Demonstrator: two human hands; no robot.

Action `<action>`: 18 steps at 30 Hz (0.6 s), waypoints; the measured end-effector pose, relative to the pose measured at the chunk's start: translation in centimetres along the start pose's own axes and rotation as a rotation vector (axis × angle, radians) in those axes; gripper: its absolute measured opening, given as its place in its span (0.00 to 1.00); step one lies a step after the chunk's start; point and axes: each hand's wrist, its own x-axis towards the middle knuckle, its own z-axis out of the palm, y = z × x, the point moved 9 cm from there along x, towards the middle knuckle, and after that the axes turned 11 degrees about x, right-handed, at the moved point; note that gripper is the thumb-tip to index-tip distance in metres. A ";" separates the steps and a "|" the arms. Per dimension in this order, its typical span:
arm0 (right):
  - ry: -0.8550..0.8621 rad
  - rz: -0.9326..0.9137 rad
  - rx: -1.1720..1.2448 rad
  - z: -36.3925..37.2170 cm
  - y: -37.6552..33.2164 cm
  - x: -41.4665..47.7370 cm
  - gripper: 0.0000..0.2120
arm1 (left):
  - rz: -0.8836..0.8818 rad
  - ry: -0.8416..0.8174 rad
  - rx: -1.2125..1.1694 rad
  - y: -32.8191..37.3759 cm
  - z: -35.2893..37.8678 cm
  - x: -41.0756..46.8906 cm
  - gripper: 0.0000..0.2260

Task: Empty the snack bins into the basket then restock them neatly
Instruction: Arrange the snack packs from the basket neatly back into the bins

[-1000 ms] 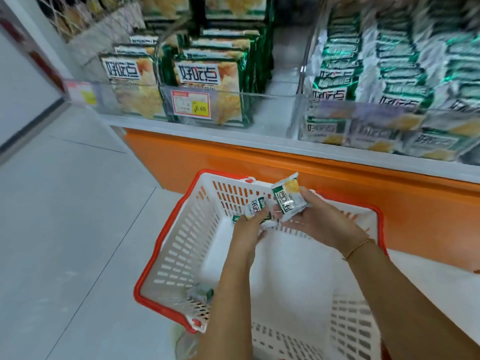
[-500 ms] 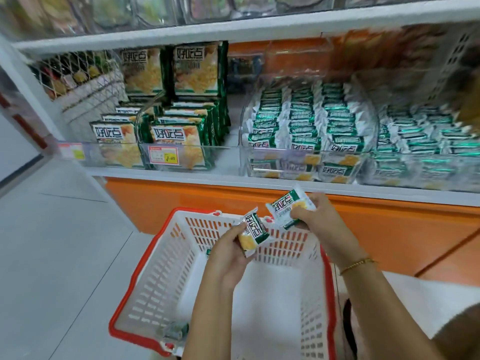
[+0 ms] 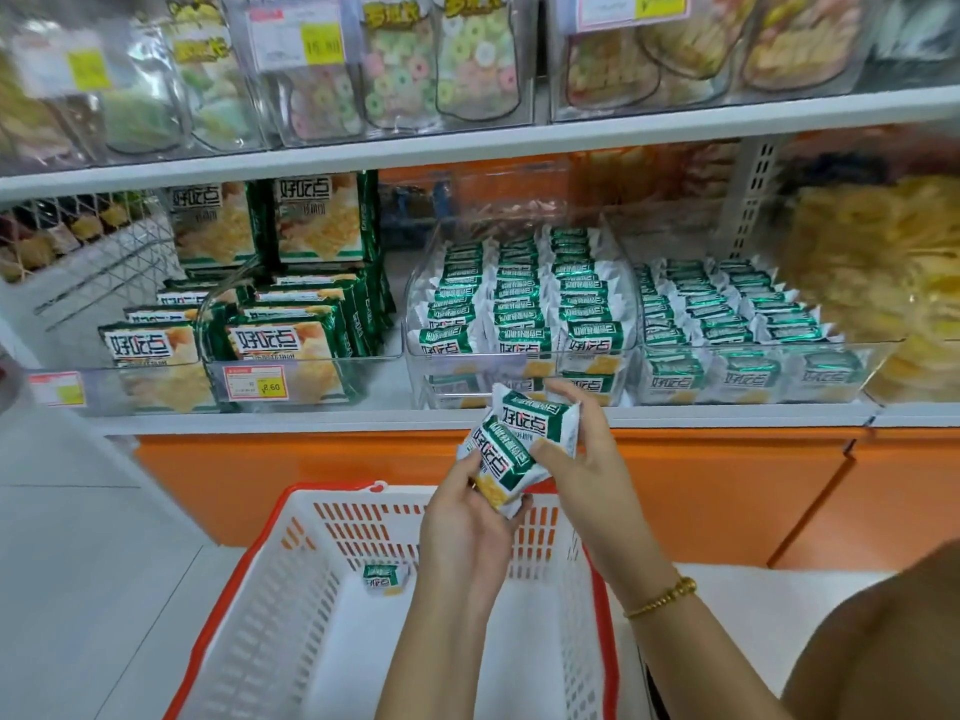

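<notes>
Two glossy, crinkled snack packets (image 3: 537,418) overlap at centre frame, one in each of my hands.
My left hand (image 3: 467,527) grips the lower, my right hand (image 3: 587,459) the upper, above the slotted white red-rimmed basket (image 3: 291,589) holding one loose packet (image 3: 382,578); clear bins (image 3: 524,363) behind hold tidy rows.

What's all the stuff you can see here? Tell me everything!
basket: one, white with red rim, below the lower shelf
loose packet: one, green and white, in basket
held packets: two, green and white, in the hands
clear bins: two, full of small green packets, lower shelf
big cracker bags: many, green, lower shelf left
price tags: several, yellow and red, bin fronts
sweet bags: several, pastel, top shelf
bracelet: one, gold, right wrist
left hand: grips lower packet
right hand: grips upper packet
</notes>
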 end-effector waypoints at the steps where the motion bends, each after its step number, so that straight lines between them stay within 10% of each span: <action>1: -0.016 0.009 0.021 0.2 -0.3 -0.1 0.19 | 0.006 -0.013 0.003 0.1 0.5 0.0 0.15; 5: -0.033 -0.015 0.041 0.1 -0.8 0.0 0.08 | 0.072 -0.019 -0.044 1.2 1.9 -0.3 0.16; 11: -0.059 -0.050 -0.059 0.1 -1.3 0.8 0.25 | 0.201 0.038 -0.025 2.6 2.5 -0.4 0.20; 18: 0.040 -0.210 -0.004 -2.3 -8.0 4.1 0.21 | 0.315 -0.144 0.233 6.2 9.6 1.1 0.22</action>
